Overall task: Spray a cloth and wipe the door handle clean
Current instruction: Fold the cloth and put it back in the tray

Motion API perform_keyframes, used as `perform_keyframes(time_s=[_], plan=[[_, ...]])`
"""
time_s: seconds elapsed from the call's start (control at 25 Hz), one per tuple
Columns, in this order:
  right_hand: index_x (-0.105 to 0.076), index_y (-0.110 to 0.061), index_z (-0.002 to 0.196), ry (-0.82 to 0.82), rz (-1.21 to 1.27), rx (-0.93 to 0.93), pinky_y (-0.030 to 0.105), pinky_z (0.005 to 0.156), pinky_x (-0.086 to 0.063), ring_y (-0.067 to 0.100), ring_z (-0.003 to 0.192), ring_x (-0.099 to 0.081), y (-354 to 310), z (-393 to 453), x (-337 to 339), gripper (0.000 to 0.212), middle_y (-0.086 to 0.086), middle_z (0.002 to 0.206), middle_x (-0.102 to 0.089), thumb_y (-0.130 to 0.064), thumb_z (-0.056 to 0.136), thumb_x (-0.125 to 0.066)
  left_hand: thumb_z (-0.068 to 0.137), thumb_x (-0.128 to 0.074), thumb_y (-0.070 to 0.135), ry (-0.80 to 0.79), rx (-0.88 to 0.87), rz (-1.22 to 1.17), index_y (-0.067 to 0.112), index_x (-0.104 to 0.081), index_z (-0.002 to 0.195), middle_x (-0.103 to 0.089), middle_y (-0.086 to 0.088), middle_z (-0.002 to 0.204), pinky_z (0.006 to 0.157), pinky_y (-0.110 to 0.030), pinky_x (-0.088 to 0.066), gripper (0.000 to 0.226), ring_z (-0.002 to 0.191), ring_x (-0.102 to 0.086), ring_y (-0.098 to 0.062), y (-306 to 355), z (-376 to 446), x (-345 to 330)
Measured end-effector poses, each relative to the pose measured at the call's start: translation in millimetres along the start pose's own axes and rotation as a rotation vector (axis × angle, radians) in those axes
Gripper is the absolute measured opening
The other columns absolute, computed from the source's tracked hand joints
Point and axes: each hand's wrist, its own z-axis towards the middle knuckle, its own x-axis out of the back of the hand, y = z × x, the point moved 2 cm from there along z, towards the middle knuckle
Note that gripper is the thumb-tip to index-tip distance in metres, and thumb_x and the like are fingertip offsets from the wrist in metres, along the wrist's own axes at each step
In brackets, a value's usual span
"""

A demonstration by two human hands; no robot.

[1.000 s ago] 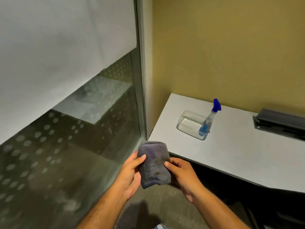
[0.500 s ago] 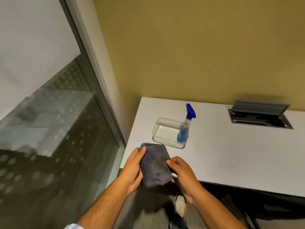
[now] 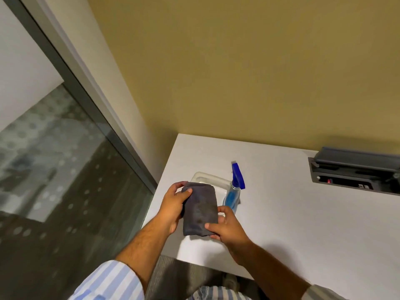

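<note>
A folded dark grey cloth (image 3: pixel 200 210) is held between both hands above the near left part of the white desk (image 3: pixel 303 213). My left hand (image 3: pixel 174 202) grips its upper left edge, and my right hand (image 3: pixel 225 226) pinches its lower right corner. Just behind the cloth, a spray bottle (image 3: pixel 234 189) with a blue trigger head and blue liquid stands in a clear plastic tray (image 3: pixel 207 177). No door handle is in view.
A glass partition (image 3: pixel 65 169) with a grey metal frame runs along the left. A yellow wall stands behind the desk. An open black cable box (image 3: pixel 355 174) is set into the desk at the right.
The view has turned right and closer to the desk. Both hands have carried the cloth forward, from beside the desk's edge to over its surface, near the tray.
</note>
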Motion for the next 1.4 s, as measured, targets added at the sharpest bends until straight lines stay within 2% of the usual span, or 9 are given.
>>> perform_keyframes(time_s=[0.12,0.28,0.48,0.6,0.8,1.0,1.08,1.24,1.4], plan=[[-0.052,-0.028,0.119,0.108,0.009,0.073,0.034,0.081,-0.068,0.025,0.103,-0.076,-4,16,-4,0.041,0.011,0.119,-0.071,-0.010,0.093,-0.078,0.105,-0.071,0.022,0.051,0.019,0.156,0.027,-0.062,0.129,-0.080,-0.008,0.112,0.070,-0.033,-0.063,0.025,0.104,-0.077,-0.027,7,29,-11],[-0.060,-0.036,0.110,0.245,0.049,0.063,0.026,0.072,-0.066,0.018,0.093,-0.079,-9,37,-14,0.024,-0.006,0.090,-0.081,-0.013,0.109,-0.056,0.103,-0.068,0.013,0.083,0.053,0.305,0.018,-0.056,0.124,-0.072,-0.013,0.113,0.070,-0.034,-0.056,0.024,0.096,-0.070,-0.026,15,68,-19],[-0.047,-0.026,0.127,0.454,-0.126,0.226,0.024,0.075,-0.063,0.026,0.111,-0.067,-20,57,-24,0.056,0.008,0.121,-0.060,0.017,0.093,-0.055,0.098,-0.062,-0.001,-0.022,0.001,0.562,0.013,-0.054,0.119,-0.061,-0.012,0.110,0.078,-0.031,-0.056,0.027,0.093,-0.060,-0.022,30,104,-25],[-0.049,-0.022,0.126,0.552,-0.168,0.180,0.012,0.067,-0.057,0.015,0.103,-0.064,-20,75,-28,0.044,0.000,0.117,-0.058,0.010,0.098,-0.055,0.102,-0.067,0.007,-0.077,-0.140,0.683,0.012,-0.053,0.120,-0.061,-0.008,0.105,0.071,-0.023,-0.052,0.024,0.091,-0.061,-0.018,33,118,-24],[-0.062,-0.031,0.114,0.600,-0.223,0.068,0.006,0.061,-0.051,0.010,0.097,-0.061,-6,110,-31,0.036,-0.004,0.113,-0.061,0.002,0.101,-0.058,0.109,-0.062,0.008,-0.206,-0.297,0.647,0.013,-0.056,0.130,-0.067,-0.003,0.119,0.096,-0.036,-0.062,0.023,0.104,-0.067,-0.018,25,125,-5],[-0.063,-0.033,0.121,0.614,-0.154,-0.098,0.007,0.051,-0.047,0.007,0.089,-0.058,10,136,-32,0.040,-0.002,0.119,-0.059,0.002,0.101,-0.059,0.100,-0.076,0.008,-0.151,-0.365,0.978,0.010,-0.065,0.135,-0.062,-0.009,0.144,0.112,-0.034,-0.050,0.037,0.129,-0.062,-0.025,3,123,13],[-0.065,-0.028,0.129,0.597,-0.143,-0.146,0.008,0.055,-0.050,0.009,0.088,-0.059,11,140,-32,0.044,0.002,0.123,-0.061,0.004,0.100,-0.060,0.099,-0.078,0.012,-0.188,-0.316,1.045,0.014,-0.068,0.132,-0.056,-0.009,0.152,0.117,-0.035,-0.049,0.034,0.135,-0.060,-0.028,-10,119,18],[-0.058,-0.019,0.144,0.516,-0.281,-0.201,0.027,0.092,-0.058,0.018,0.107,-0.059,10,145,-30,0.048,0.009,0.136,-0.061,0.002,0.100,-0.062,0.100,-0.079,0.024,-0.251,-0.252,1.080,0.017,-0.067,0.137,-0.043,-0.005,0.165,0.119,-0.038,-0.052,0.040,0.139,-0.059,-0.030,-27,110,18],[-0.058,-0.010,0.140,0.297,-0.734,-0.299,0.035,0.106,-0.057,0.027,0.119,-0.066,3,158,-30,0.035,0.015,0.134,-0.065,-0.011,0.105,-0.061,0.099,-0.080,0.020,-0.220,-0.229,1.100,0.013,-0.063,0.141,-0.041,-0.006,0.166,0.117,-0.035,-0.053,0.046,0.137,-0.061,-0.031,-28,109,16]])
